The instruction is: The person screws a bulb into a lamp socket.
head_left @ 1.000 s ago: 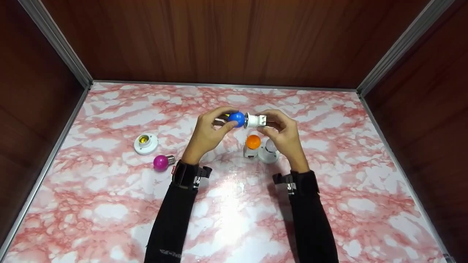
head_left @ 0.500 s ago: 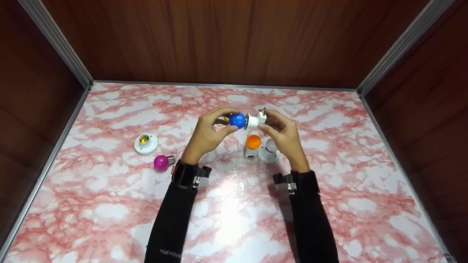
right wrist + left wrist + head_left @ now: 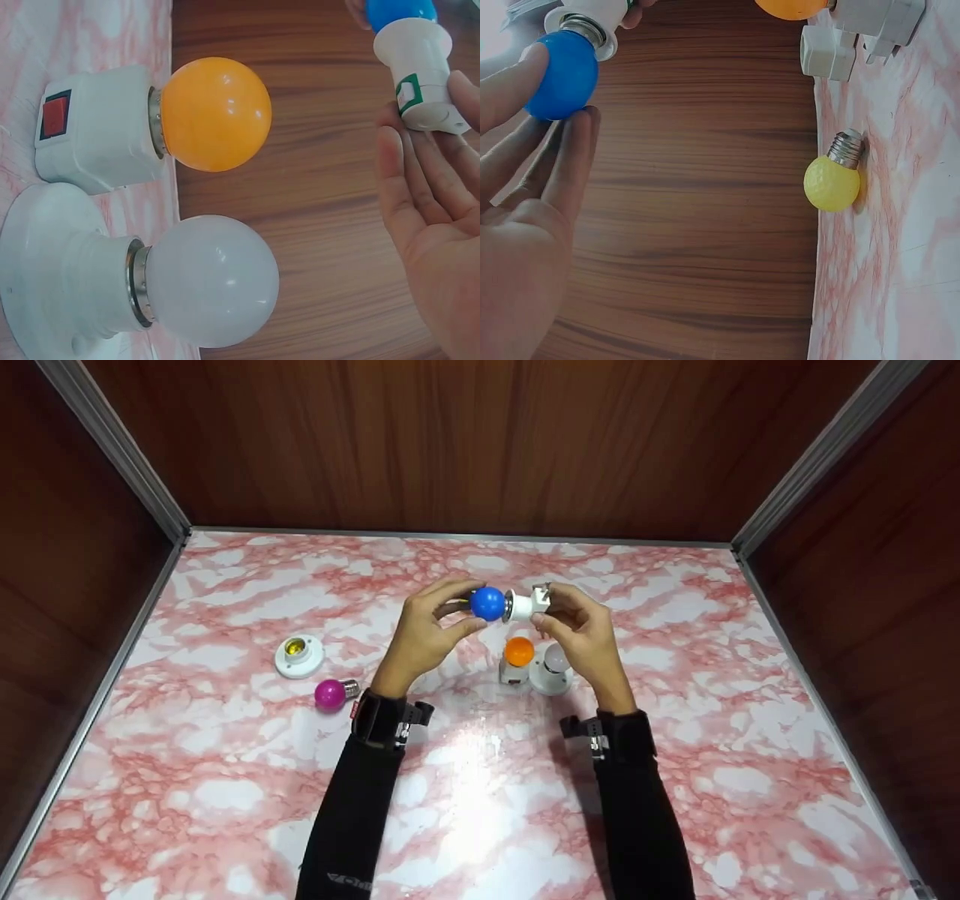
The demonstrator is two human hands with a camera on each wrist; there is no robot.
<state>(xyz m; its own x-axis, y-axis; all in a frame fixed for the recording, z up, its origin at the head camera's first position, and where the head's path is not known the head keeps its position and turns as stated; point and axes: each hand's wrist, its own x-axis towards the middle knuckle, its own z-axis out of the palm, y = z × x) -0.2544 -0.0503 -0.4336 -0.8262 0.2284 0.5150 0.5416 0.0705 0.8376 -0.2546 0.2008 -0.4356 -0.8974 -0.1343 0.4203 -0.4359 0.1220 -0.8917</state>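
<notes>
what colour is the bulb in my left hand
Blue; the bulb shows best in the left wrist view.

Wood-grain walls (image 3: 457,442) line the back and side edges of the marbled desk (image 3: 225,810); a glare (image 3: 474,817) whitens its front.

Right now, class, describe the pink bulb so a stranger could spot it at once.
On the marbled table in the head view, look left of the left hand to the round white socket. Just below it, to the right, lies the pink bulb, metal base bare; no other bulb shares its colour.
</notes>
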